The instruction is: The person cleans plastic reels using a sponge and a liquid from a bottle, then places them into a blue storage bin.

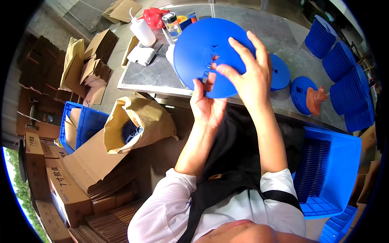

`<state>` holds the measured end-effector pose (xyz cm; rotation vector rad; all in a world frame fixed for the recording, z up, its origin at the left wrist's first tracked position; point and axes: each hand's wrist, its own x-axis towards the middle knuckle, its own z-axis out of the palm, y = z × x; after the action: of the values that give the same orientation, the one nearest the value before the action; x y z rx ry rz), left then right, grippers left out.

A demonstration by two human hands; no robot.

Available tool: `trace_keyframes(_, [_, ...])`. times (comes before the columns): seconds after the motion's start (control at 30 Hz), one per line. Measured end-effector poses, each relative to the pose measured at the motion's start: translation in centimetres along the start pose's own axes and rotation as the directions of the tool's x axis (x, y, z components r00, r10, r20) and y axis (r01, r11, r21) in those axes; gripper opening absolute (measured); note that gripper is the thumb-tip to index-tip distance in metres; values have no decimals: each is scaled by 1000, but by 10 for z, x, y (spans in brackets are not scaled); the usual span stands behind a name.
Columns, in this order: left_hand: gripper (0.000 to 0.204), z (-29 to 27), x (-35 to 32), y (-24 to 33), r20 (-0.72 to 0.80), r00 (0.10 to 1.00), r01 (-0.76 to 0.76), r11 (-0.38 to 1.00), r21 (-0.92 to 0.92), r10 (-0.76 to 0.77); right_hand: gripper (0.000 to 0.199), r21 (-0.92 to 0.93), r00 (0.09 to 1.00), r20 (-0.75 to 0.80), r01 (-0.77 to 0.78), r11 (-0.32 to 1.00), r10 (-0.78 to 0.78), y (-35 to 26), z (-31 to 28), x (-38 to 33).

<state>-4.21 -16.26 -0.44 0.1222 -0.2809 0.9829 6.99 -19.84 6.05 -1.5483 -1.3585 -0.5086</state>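
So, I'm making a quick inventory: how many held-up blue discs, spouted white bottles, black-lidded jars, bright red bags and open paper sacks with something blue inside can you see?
Blue disc, held up: 1
White bottle: 1
Jar: 1
Red bag: 1
Paper sack: 1
Total: 5

From here I see bare bench (285,38) behind the flat disc (280,72), free to cross toward the tall stacks (339,65); leftward, bottle (143,34) and jar (173,27) crowd the way.
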Motion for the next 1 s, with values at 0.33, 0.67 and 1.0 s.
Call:
trace_keyframes(0.33, [50, 4, -3, -6, -34, 999, -34, 998, 61, 36, 78, -47, 993, 118, 20, 999, -14, -3, -5, -8])
trace_keyframes(0.67, [53, 1, -12, -16, -127, 986, -90, 982, 168, 112, 92, -140, 965, 254, -29, 990, 64, -6, -6, -25])
trace_keyframes(1.0, [50, -9, -16, -14, -121, 993, -13, 999, -46, 7, 76, -23, 984, 137, -115, 993, 117, 18, -4, -16])
